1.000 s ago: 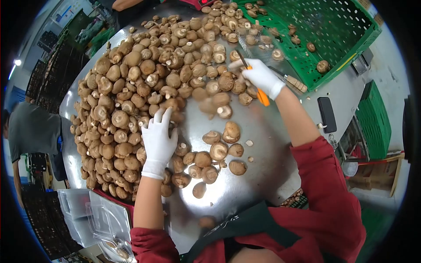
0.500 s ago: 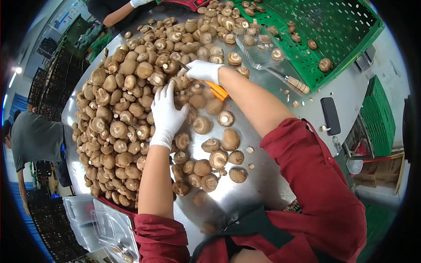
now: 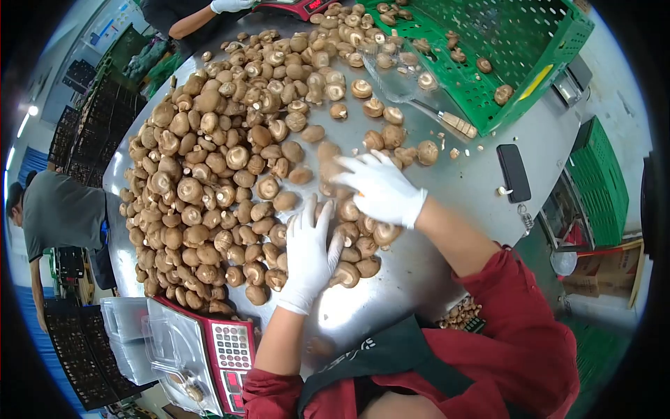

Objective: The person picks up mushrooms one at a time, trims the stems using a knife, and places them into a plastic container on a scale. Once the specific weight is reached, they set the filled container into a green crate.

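Observation:
Gloved in white, my left hand (image 3: 310,258) lies over brown mushrooms (image 3: 347,274) with its fingers spread, touching those at the near edge of the heap. My right hand (image 3: 384,187), also gloved, reaches across from the right with fingers stretched out and slightly blurred. Several loose mushrooms lie under and beside its palm. The orange-handled tool seen earlier does not show clearly; the palm may hide it. A big heap of mushrooms (image 3: 202,174) covers the left of the metal table (image 3: 412,279).
A green crate (image 3: 520,77) with a few mushrooms stands at the far right. Near it lie a wooden-handled knife (image 3: 457,124), a clear tray (image 3: 398,80) and a phone (image 3: 514,172). A red scale (image 3: 234,349) sits front left. Other people work at the far edge and left.
My right hand has moved back from the heap toward the right; my left hand has come nearer. Mushrooms between them have shifted, and the orange handle no longer shows clearly.

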### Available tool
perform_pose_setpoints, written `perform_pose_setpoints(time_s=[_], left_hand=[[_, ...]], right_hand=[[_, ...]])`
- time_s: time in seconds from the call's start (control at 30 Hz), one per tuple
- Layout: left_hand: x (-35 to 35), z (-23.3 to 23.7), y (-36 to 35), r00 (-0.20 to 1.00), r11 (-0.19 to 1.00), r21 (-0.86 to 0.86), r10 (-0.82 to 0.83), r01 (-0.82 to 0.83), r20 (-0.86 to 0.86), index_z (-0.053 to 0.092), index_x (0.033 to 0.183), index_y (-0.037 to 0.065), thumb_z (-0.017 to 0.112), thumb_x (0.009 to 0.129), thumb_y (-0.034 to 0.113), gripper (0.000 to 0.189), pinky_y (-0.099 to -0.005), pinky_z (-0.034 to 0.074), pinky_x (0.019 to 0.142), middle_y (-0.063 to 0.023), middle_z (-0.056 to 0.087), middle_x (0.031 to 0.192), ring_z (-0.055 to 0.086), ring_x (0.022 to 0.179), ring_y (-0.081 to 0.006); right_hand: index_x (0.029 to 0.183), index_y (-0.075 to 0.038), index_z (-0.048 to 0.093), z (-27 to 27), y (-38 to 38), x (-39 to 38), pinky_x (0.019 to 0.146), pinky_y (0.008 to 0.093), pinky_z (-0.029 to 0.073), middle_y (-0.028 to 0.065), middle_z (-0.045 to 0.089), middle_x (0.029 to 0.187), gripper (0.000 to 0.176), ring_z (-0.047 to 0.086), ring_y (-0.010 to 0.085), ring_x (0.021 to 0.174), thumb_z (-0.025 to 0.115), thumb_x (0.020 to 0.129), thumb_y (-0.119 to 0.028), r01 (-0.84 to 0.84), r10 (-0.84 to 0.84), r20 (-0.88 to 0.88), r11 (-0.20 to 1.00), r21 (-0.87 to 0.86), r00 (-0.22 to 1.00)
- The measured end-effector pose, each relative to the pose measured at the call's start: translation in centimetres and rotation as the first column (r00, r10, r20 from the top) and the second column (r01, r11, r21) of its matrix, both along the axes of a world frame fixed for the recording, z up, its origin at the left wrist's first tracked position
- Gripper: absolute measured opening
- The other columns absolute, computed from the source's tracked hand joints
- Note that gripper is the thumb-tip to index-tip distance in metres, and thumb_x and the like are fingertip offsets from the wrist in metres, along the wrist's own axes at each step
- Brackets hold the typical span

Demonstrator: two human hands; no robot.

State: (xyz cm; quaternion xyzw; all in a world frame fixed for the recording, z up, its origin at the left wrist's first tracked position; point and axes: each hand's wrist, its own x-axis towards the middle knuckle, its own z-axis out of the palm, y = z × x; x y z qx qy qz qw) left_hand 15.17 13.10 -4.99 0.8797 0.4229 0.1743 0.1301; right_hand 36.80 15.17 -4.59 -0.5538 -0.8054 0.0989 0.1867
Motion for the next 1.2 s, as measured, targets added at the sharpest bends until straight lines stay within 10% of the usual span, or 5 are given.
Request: perform_pose_setpoints(time_s=[0.43,0.7,0.77,1.0,1.2], left_hand=[[-1.6,2.8,-8.7,0.986,0.988,-0.126,-0.107,0.091,-0.128,0.044,0.144,0.007,0.064,0.085,0.024,0.064,-0.0506,0.026,0.115,-0.0228,0.034,0.152,0.036,0.134,-0.0448],[-1.6,3.4,-2.2,0.984,0.992,-0.077,-0.088,0.1,0.156,0.065,0.117,0.004,0.064,0.082,0.003,0.035,-0.0378,0.05,0.087,-0.014,0.068,0.103,0.064,0.095,-0.0294],[0.2,3.5,1.7,0.98,0.998,-0.01,-0.064,0.067,0.187,0.065,0.116,0.005,0.064,0.082,-0.002,0.035,-0.0378,0.051,0.086,-0.0143,0.067,0.106,0.065,0.096,-0.0295],[7.4,0.4,14.1,0.999,0.983,0.18,-0.039,0.037,0.008,0.053,0.137,0.014,0.069,0.081,0.013,0.058,-0.0456,0.038,0.109,-0.0188,0.048,0.14,0.044,0.13,-0.0397],[7.6,-2.6,13.6,0.979,0.989,-0.007,-0.144,0.145,-0.147,0.053,0.138,0.018,0.067,0.085,0.026,0.055,-0.0517,0.033,0.11,-0.0184,0.039,0.149,0.043,0.13,-0.0414]], right_hand=[[0.122,-0.013,0.063,0.5,-11.4,-0.3,0.113,0.0511,0.028,0.009,0.059,0.132,0.043,0.046,0.0266,0.132,0.059,0.079,-0.007,-0.046,0.032,-0.276,0.998,-0.043,0.961],[0.122,0.001,0.06,3.0,-12.1,7.8,0.098,0.032,0.046,0.0101,0.065,0.119,0.037,0.06,0.0158,0.107,0.047,0.087,0.006,0.072,-0.314,-0.877,0.948,-0.31,0.362],[0.12,0.004,0.059,3.8,-12.6,8.1,0.092,0.0289,0.048,0.0085,0.066,0.113,0.033,0.06,0.0116,0.099,0.047,0.09,0.007,0.206,-0.56,-0.8,0.827,-0.523,0.216],[0.119,0.001,0.062,-1.4,-12.6,8.4,0.061,0.0223,0.047,0.0062,0.066,0.091,0.027,0.057,0.0062,0.075,0.048,0.096,0.001,0.229,-0.563,-0.804,0.822,-0.521,0.193],[0.114,0.0,0.064,-2.7,-10.4,10.8,0.047,0.0237,0.043,0.0107,0.067,0.086,0.027,0.052,0.008,0.057,0.045,0.096,-0.005,0.31,-0.522,-0.848,0.795,-0.521,-0.087]])
